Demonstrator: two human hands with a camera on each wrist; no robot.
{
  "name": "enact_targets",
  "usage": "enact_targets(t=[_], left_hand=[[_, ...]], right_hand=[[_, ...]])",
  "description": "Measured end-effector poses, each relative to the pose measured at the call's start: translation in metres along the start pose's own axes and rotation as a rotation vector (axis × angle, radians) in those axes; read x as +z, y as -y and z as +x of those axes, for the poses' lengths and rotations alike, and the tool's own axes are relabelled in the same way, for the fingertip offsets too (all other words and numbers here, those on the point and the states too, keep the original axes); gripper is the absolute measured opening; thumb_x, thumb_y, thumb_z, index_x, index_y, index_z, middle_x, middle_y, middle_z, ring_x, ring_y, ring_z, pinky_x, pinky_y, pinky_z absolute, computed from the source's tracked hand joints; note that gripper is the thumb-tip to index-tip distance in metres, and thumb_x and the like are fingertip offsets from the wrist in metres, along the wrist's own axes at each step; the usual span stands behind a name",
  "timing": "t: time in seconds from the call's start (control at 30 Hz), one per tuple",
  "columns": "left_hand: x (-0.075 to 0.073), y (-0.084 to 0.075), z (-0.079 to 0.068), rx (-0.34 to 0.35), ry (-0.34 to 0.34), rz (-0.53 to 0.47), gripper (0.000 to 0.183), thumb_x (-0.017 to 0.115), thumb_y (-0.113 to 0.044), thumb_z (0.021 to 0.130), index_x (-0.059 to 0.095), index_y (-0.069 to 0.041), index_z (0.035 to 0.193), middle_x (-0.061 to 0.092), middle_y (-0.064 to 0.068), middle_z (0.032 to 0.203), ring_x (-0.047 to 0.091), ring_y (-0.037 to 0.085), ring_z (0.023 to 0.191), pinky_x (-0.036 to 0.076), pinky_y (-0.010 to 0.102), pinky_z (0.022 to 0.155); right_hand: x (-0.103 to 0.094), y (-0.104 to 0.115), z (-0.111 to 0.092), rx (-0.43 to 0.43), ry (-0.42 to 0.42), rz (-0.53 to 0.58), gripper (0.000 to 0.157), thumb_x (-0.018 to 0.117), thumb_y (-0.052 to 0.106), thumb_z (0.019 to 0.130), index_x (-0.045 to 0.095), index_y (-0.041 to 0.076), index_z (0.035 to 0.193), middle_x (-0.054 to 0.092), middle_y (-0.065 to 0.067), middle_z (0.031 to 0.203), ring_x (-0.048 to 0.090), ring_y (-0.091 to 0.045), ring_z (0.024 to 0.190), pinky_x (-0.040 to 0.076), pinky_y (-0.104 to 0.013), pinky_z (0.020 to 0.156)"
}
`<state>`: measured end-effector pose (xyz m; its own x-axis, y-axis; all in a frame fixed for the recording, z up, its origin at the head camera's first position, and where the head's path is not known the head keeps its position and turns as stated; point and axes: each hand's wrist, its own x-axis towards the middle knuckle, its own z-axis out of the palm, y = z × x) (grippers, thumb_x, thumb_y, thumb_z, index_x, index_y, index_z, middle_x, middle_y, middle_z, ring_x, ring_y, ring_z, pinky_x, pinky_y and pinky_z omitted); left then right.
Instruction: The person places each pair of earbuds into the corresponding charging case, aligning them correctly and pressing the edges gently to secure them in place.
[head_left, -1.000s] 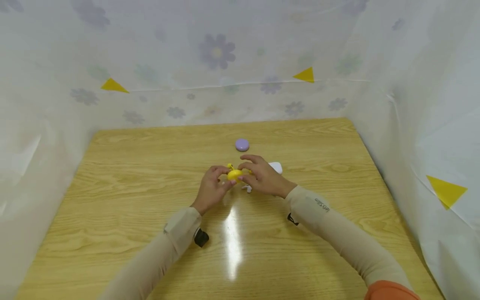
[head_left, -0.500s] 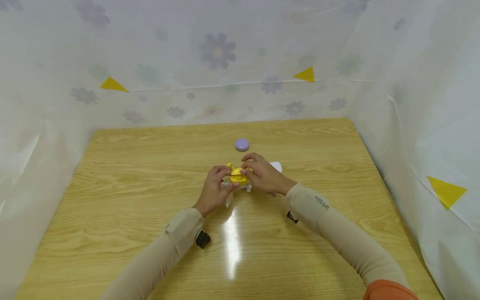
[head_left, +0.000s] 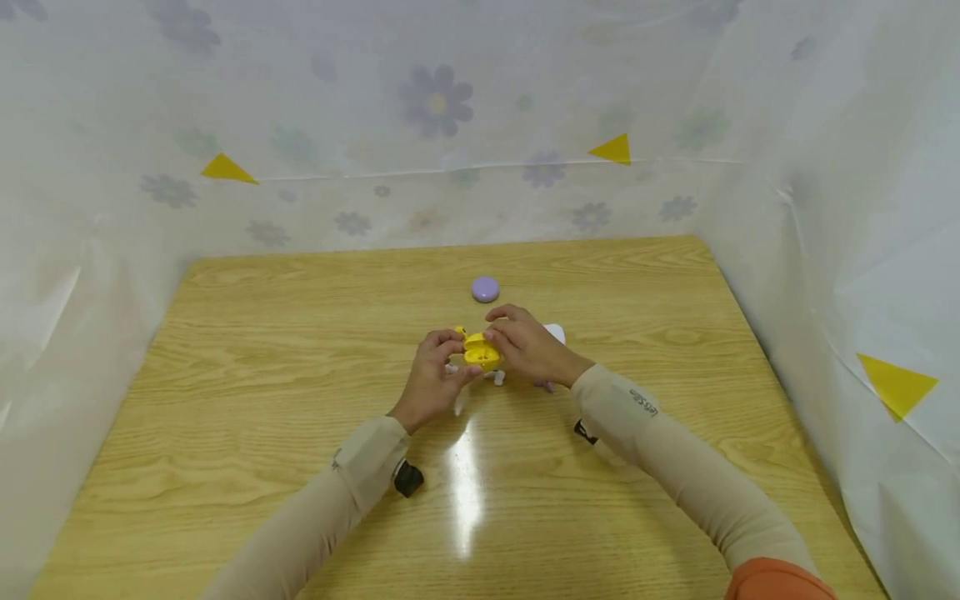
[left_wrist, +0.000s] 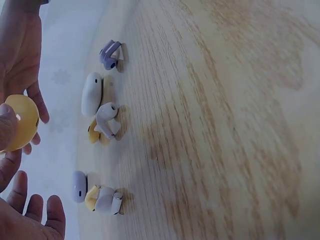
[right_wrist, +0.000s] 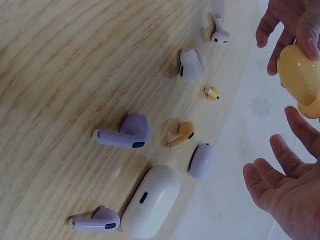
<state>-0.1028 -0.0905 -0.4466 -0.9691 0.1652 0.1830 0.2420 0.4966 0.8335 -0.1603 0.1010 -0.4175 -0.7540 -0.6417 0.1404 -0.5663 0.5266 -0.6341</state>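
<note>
Above the middle of the table, a small yellow earbud case [head_left: 482,358] is held between both hands with its lid raised and its inside facing the person. My left hand [head_left: 429,382] grips it from the left, thumb at the lower front. From the right, my right hand [head_left: 531,350] pinches it near the lid with thumb and fingers. The right wrist view shows the case's smooth yellow shell [right_wrist: 296,72]. Below the hands lie loose earbuds: a yellow earbud [right_wrist: 184,133], a white earbud [right_wrist: 191,67] and a purple earbud [right_wrist: 131,132].
A closed purple case [head_left: 485,289] lies farther back on the wooden table [head_left: 300,433]. Beside the right hand is a white case [head_left: 555,332], partly hidden. Another purple earbud [right_wrist: 100,220] lies near that white case. Floral sheeting [head_left: 450,200] encloses the table's back and sides.
The yellow case was closed a second ago; its lid has swung up and its inside now shows. Both hands have shifted slightly to the right with it.
</note>
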Motion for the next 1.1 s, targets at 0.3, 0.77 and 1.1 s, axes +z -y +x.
enact_targets(t=[0.3, 0.77, 1.1], left_hand=[[-0.007, 0.0, 0.004, -0.154, -0.004, 0.015, 0.032, 0.071, -0.021, 0.085, 0.065, 0.005, 0.103, 0.053, 0.014, 0.128, 0.047, 0.032, 0.121, 0.043, 0.044, 0.094], [-0.007, 0.004, 0.004, -0.178, -0.008, 0.0, 0.029, 0.072, -0.02, 0.085, 0.066, 0.005, 0.098, 0.055, 0.014, 0.125, 0.048, 0.032, 0.12, 0.041, 0.044, 0.094], [-0.01, 0.005, 0.002, -0.184, 0.01, 0.009, 0.032, 0.072, -0.023, 0.085, 0.066, 0.004, 0.101, 0.054, 0.013, 0.125, 0.048, 0.031, 0.12, 0.042, 0.044, 0.095]], right_hand=[[-0.015, -0.007, 0.005, 0.018, -0.172, -0.113, 0.025, 0.051, 0.017, 0.099, 0.067, -0.002, 0.097, 0.059, -0.023, 0.125, 0.051, -0.038, 0.123, 0.04, -0.055, 0.104], [-0.002, -0.034, 0.017, 0.187, 0.191, -0.425, 0.023, 0.054, 0.022, 0.096, 0.067, 0.01, 0.112, 0.051, -0.016, 0.138, 0.042, -0.04, 0.132, 0.033, -0.063, 0.106], [-0.005, -0.046, 0.021, 0.133, 0.377, -0.344, 0.034, 0.045, 0.006, 0.096, 0.065, 0.023, 0.118, 0.043, -0.016, 0.147, 0.03, -0.043, 0.14, 0.019, -0.068, 0.109]])
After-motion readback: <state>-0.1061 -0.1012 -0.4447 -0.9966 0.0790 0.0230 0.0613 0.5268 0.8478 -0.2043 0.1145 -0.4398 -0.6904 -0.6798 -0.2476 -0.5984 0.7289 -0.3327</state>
